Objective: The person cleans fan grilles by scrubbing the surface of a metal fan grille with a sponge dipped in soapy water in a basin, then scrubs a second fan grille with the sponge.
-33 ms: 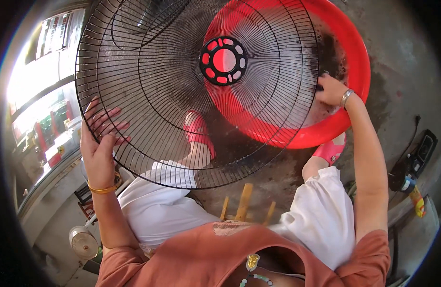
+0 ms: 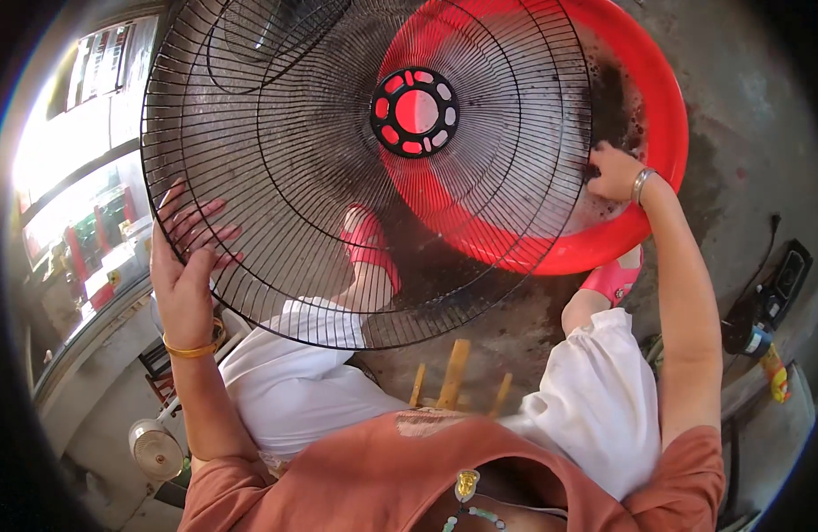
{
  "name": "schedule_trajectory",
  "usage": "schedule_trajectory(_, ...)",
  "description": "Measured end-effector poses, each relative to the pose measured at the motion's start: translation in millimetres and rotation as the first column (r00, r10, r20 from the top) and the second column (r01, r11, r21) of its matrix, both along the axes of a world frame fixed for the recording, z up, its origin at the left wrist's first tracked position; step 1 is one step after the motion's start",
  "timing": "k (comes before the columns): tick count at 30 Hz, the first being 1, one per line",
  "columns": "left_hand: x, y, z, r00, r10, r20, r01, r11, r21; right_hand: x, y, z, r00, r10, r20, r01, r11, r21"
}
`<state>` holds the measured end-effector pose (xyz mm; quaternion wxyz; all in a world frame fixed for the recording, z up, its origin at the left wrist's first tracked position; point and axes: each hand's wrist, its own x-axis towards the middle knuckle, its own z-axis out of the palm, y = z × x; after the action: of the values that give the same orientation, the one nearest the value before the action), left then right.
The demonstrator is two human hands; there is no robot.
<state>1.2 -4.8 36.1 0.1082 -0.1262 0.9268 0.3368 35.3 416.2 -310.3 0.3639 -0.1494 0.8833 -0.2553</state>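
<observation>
A large round black wire fan guard (image 2: 480, 306) is held tilted in front of me, overlapping a red basin (image 2: 670, 142) with murky, foamy water. My left hand (image 2: 189, 257) grips the guard's left rim, its fingers seen through the wires and its thumb on the near side. My right hand (image 2: 617, 171) is bent at the guard's right edge, over the basin. Its fingers are curled with something dark at their tips, which I cannot make out. The guard's round hub ring (image 2: 415, 113) shows the red basin through its holes.
Another dark wire fan guard (image 2: 271, 35) lies beyond, at the upper left. Wooden stool legs (image 2: 453, 374) stand between my knees. A small pale fan (image 2: 156, 449) is at lower left. At right lie a black object with a cord (image 2: 788, 270) and a bottle (image 2: 759, 341).
My right hand has slid slightly downward along the guard's right edge. My left hand and the guard have hardly moved.
</observation>
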Motion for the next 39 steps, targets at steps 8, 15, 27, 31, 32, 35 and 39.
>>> schedule_trajectory(8,-1,1,-6,1.000,0.011,0.010,-0.011,1.000,-0.014,29,-36,35,0.965,0.187,0.183,-0.236,0.925,0.297)
schedule_trajectory(15,6,-2,1,0.999,0.032,-0.037,-0.031,1.000,0.003,-22,-49,150,0.908,-0.303,-0.288,0.164,0.891,-0.423)
schedule_trajectory(27,2,1,0,0.999,0.035,-0.013,-0.035,0.999,-0.001,-23,-125,120,0.855,0.106,-0.508,-0.208,0.967,-0.148)
schedule_trajectory(31,7,3,5,0.999,0.026,-0.047,-0.024,0.998,0.051,-27,-125,138,0.749,-0.374,-0.547,-0.004,0.823,-0.569)
schedule_trajectory(32,6,4,5,0.999,0.027,-0.046,-0.025,0.998,0.054,-29,-132,134,0.750,-0.371,-0.548,-0.005,0.825,-0.566)
schedule_trajectory(35,3,5,2,0.999,0.015,-0.042,-0.012,0.998,0.065,-29,-152,111,0.571,-0.526,-0.630,0.011,0.772,-0.635)
schedule_trajectory(39,3,0,0,0.999,0.042,-0.022,-0.041,0.998,0.046,-18,-142,111,0.676,-0.356,-0.646,-0.070,0.841,-0.536)
